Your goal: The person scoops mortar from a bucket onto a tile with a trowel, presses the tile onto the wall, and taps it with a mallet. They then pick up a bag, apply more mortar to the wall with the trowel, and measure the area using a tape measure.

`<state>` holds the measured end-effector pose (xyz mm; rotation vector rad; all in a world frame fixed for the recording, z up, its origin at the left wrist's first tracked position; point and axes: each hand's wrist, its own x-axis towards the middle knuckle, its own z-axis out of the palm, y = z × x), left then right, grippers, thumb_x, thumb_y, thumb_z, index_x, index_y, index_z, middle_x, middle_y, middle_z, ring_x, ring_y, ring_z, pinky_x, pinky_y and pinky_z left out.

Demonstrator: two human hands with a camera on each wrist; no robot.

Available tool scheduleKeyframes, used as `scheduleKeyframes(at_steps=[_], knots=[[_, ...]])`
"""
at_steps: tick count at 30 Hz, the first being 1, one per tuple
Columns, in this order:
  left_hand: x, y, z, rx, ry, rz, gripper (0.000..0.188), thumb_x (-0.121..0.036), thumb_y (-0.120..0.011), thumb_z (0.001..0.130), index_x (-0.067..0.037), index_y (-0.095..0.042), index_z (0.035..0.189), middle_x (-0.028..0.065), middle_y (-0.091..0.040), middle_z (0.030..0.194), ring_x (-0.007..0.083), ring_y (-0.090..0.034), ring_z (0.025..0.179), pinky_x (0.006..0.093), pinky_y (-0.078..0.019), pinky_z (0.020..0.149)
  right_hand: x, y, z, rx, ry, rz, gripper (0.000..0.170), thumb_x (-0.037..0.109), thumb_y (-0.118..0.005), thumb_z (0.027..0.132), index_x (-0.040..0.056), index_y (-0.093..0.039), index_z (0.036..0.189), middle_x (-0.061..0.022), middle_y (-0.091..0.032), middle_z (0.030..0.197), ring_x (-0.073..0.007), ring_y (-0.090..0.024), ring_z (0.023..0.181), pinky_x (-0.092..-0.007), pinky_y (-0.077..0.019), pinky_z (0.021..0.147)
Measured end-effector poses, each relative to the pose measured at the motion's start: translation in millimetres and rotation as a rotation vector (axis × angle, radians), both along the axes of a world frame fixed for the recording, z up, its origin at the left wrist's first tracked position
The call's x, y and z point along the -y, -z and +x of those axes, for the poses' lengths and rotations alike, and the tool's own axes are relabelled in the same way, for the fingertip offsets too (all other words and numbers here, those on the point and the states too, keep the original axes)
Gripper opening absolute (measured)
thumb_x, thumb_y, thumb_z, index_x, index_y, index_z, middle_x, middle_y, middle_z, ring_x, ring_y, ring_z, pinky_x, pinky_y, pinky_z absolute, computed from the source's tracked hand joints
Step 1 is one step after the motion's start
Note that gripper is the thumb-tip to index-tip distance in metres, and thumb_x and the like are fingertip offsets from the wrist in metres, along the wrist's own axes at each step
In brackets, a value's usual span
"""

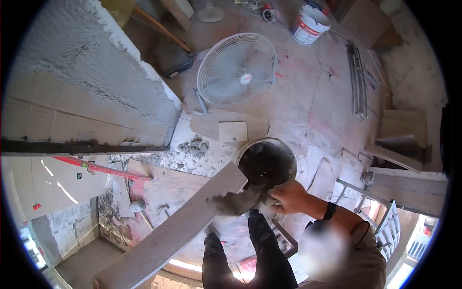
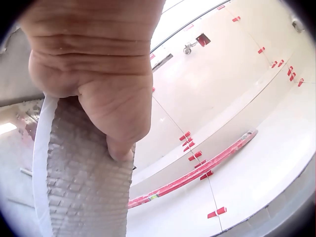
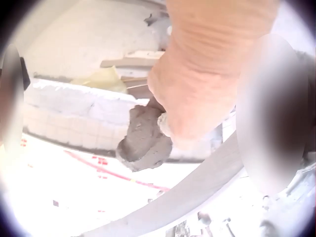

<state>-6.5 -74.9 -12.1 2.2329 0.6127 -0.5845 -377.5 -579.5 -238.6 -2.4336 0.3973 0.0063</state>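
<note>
A long tile strip (image 1: pixel 178 224) with a ridged back slants across the head view. At its lower end a bit of my left hand (image 1: pixel 97 284) shows; in the left wrist view that hand (image 2: pixel 106 94) grips the strip (image 2: pixel 89 182) by its edge. My right hand (image 1: pixel 288 197) holds a trowel loaded with grey mortar (image 1: pixel 236 202), which is over the strip's upper part, beside the bucket of mortar (image 1: pixel 292 161). In the right wrist view, my right hand (image 3: pixel 197 94) is curled round the handle, mostly hiding it, behind the mortar lump (image 3: pixel 145 143).
A large fan (image 1: pixel 236 70) lies beyond the bucket, with a square tile (image 1: pixel 233 131) between them. A white pail (image 1: pixel 309 26) stands farther back. At left are a red level (image 1: pixel 103 168), a mallet (image 1: pixel 137 205) and a half-height wall (image 1: pixel 96 86). A ladder (image 1: pixel 389 226) is at right.
</note>
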Motion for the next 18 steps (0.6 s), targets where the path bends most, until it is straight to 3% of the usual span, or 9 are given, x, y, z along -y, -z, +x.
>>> scheduleKeyframes(at_steps=[1,4,8,11,14,17,18], knots=[[2.2,2.1,0.1,0.0,0.0,0.005,0.068,-0.039,-0.062,0.088,0.003,-0.038,0.136,0.0164,-0.044,0.134,0.027,-0.04,0.124,0.038,-0.0334,0.104,-11.1,-8.3,14.5,0.082,-0.063,-0.118,0.023,0.026,-0.07,0.068,0.0114,-0.057,0.079,-0.0038,-0.056,0.066,-0.0233,-0.06,0.061,-0.037,-0.0455,0.052],[-14.4,14.7,4.0,-0.029,0.023,0.002,0.066,-0.037,-0.06,0.089,0.005,-0.039,0.134,0.017,-0.043,0.134,0.0273,-0.04,0.123,0.0378,-0.033,0.104,-27.0,5.5,47.8,0.066,-0.266,-0.229,0.028,0.028,-0.071,0.067,0.0113,-0.057,0.085,-0.0014,-0.057,0.072,-0.0197,-0.062,0.066,-0.0345,-0.0458,0.057],[-39.3,29.0,5.1,-0.02,0.066,0.002,0.062,-0.035,-0.059,0.091,0.006,-0.04,0.134,0.0166,-0.044,0.134,0.0278,-0.04,0.122,0.0379,-0.0321,0.104,-41.7,58.1,53.8,-0.095,-0.208,-0.305,0.032,0.029,-0.071,0.066,0.0116,-0.056,0.089,-0.0006,-0.059,0.075,-0.0187,-0.061,0.067,-0.0327,-0.0451,0.057],[-71.4,41.3,1.7,0.034,0.522,0.174,0.061,-0.037,-0.058,0.091,0.002,-0.041,0.135,0.0162,-0.044,0.134,0.0272,-0.04,0.121,0.0368,-0.0312,0.104,-54.1,43.2,49.8,-0.008,-0.166,-0.158,0.033,0.03,-0.071,0.067,0.0108,-0.055,0.089,-0.0049,-0.058,0.071,-0.0239,-0.061,0.067,-0.0358,-0.0466,0.058],[-93.7,58.7,14.3,-0.023,0.393,0.138,0.054,-0.032,-0.055,0.093,-0.001,-0.042,0.136,0.0177,-0.044,0.133,0.0275,-0.04,0.121,0.036,-0.0305,0.104,-62.7,29.7,35.8,-0.002,0.008,0.012,0.03,0.031,-0.069,0.073,0.0081,-0.055,0.087,-0.0097,-0.057,0.069,-0.0309,-0.06,0.064,-0.04,-0.0474,0.057],[-55.7,48.0,10.4,-0.113,0.019,0.099,0.052,-0.03,-0.055,0.094,-0.001,-0.043,0.135,0.0198,-0.043,0.133,0.0284,-0.04,0.121,0.0363,-0.0305,0.104,-79.8,4.7,8.2,-0.142,0.348,0.11,0.034,0.037,-0.064,0.082,0.0037,-0.055,0.08,-0.0158,-0.06,0.068,-0.0375,-0.061,0.064,-0.0452,-0.0481,0.056],[-53.4,51.2,10.2,-0.095,-0.005,0.081,0.052,-0.028,-0.055,0.093,0.0,-0.043,0.134,0.02,-0.044,0.133,0.0286,-0.04,0.121,0.0364,-0.0306,0.104,-84.3,8.3,-3.2,-0.188,0.371,0.114,0.035,0.037,-0.063,0.083,0.0031,-0.055,0.08,-0.0171,-0.06,0.067,-0.0383,-0.061,0.064,-0.046,-0.048,0.056]])
